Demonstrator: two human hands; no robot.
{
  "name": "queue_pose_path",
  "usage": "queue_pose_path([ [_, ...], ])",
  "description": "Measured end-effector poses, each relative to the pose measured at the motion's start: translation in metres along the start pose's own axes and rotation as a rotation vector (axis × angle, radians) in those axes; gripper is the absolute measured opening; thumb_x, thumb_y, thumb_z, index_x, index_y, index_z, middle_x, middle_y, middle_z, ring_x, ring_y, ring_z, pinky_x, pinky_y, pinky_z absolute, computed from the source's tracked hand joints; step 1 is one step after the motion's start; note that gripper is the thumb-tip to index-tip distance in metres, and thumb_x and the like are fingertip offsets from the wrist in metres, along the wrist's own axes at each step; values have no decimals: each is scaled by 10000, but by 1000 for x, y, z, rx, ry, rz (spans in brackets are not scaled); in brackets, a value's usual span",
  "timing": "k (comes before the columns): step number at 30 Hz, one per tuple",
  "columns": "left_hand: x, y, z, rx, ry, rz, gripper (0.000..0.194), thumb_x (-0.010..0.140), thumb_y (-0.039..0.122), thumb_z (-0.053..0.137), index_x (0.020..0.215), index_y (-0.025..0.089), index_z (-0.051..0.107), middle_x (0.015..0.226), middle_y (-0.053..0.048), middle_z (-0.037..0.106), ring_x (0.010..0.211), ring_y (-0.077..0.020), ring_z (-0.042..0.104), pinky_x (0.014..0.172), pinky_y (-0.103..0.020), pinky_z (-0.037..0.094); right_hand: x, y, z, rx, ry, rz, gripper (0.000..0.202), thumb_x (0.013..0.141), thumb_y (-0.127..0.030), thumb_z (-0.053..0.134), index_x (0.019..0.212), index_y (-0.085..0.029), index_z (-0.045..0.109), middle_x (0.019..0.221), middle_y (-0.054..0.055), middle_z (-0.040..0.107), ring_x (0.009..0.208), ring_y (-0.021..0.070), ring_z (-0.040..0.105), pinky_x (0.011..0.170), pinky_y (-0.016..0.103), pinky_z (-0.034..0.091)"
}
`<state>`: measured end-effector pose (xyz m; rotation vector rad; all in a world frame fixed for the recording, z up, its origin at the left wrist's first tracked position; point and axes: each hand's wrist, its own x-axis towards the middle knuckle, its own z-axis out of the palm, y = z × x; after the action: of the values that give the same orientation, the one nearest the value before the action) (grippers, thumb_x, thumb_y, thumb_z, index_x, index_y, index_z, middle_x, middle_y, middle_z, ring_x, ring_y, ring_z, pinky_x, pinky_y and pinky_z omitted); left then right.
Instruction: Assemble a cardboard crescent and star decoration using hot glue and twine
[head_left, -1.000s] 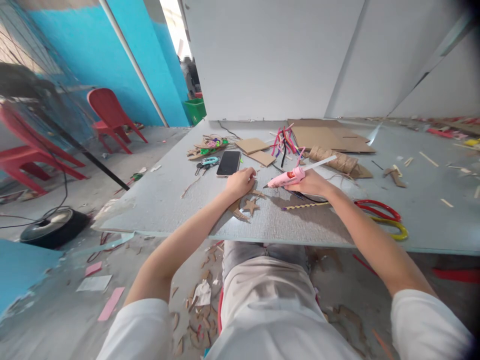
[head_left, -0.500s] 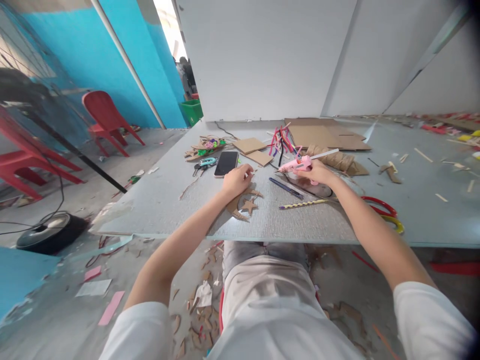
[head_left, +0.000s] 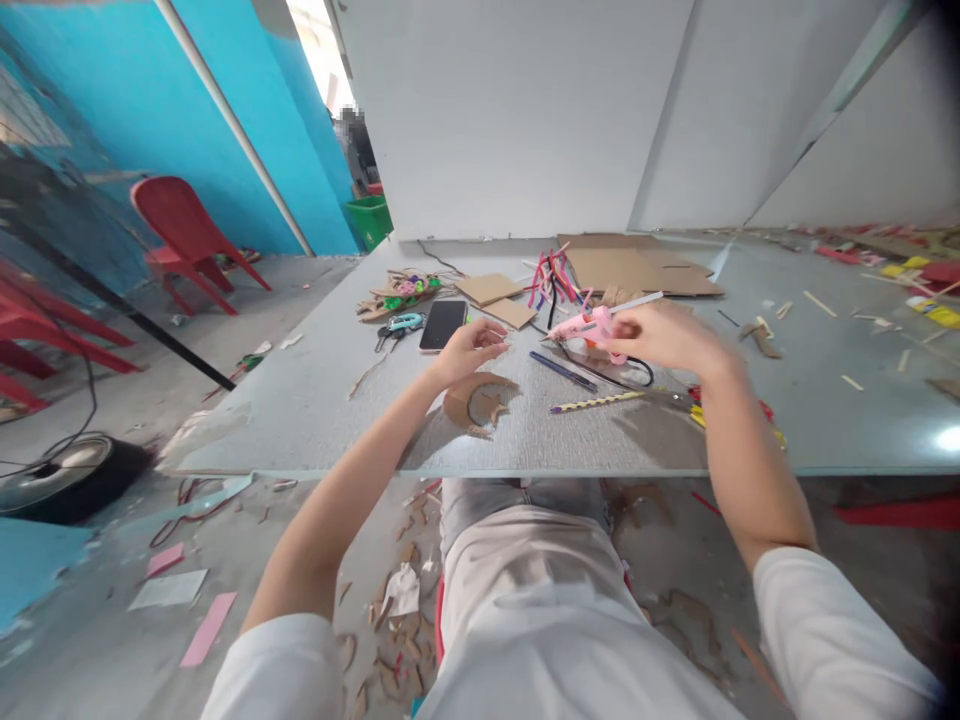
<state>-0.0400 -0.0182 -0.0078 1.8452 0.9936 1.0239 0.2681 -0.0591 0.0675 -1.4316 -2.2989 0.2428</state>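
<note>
A pink glue gun [head_left: 585,326] with a white glue stick out of its back points left at the table's middle. My right hand [head_left: 660,335] has its fingers closed at the gun's rear and grip. Over the table to the left, my left hand [head_left: 471,352] is empty, thumb and fingers apart. Just below it lies a cardboard crescent moon [head_left: 457,404], with a cardboard star [head_left: 491,407] at its inner curve. A dark blue pen [head_left: 562,371] and a yellow patterned pencil [head_left: 596,403] lie between my hands. The glue gun's black cord loops beneath my right hand.
Behind my left hand are a phone [head_left: 443,326], keys with a teal holder [head_left: 401,323] and cardboard squares [head_left: 487,289]. Colourful pipe cleaners [head_left: 553,280] and a cardboard sheet [head_left: 637,268] lie farther back. Scissors [head_left: 697,412] lie partly hidden by my right forearm.
My right hand has shifted its hold toward the glue gun's rear, its wrist higher and elbow drawn in. My left hand has lifted off the cardboard moon, its fingers opening. The view has turned slightly.
</note>
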Motion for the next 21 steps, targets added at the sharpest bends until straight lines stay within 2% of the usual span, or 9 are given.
queue_pose_path([
  [1,-1,3,0,-42,-33,-4,275,790,327,705,977,162,589,745,3,635,693,-98,582,650,-224,448,4,-17,8,85,-6,-26,190,817,-382,691,797,-193,694,732,35,712,620,135,584,607,279,418],
  [2,-2,6,0,-81,-64,-7,305,775,339,723,981,161,586,757,-1,645,700,-98,590,647,-222,448,10,-33,19,174,51,-45,168,819,-347,689,880,-191,702,812,44,731,687,144,622,648,275,448],
  [4,-4,10,1,-140,-115,-14,353,751,348,750,996,157,583,790,-14,670,722,-101,611,641,-216,449,22,-56,43,246,125,-101,180,816,-289,684,959,-185,718,853,49,739,736,150,645,690,275,472],
  [6,-5,14,1,-167,-137,-24,371,744,345,761,1009,155,584,799,-20,684,721,-100,619,626,-208,444,32,-64,65,279,93,-143,189,817,-280,685,970,-182,734,891,56,745,756,154,660,692,275,477],
  [9,-6,17,0,-169,-135,-36,353,746,322,762,1004,157,586,775,-6,679,688,-90,610,610,-204,439,38,-59,86,290,108,-178,155,844,-298,661,892,-184,755,881,59,745,747,152,657,684,275,470],
  [12,-6,18,1,-195,-158,-45,318,752,285,750,985,159,575,760,5,668,689,-88,609,625,-210,445,37,-52,94,333,153,-206,173,846,-320,655,880,-185,756,876,58,740,714,142,637,667,274,464],
  [16,-5,15,4,-219,-182,-67,244,768,208,712,959,152,572,774,-10,677,702,-89,619,642,-210,451,34,-54,96,389,156,-207,196,834,-358,651,852,-189,748,851,59,732,691,145,615,638,275,464],
  [21,-3,17,2,-109,28,-126,138,878,213,557,997,157,600,1029,-78,726,791,-95,657,617,-192,433,33,-54,98,389,265,-176,188,844,-326,615,815,-186,737,866,66,719,717,153,606,659,284,462],
])
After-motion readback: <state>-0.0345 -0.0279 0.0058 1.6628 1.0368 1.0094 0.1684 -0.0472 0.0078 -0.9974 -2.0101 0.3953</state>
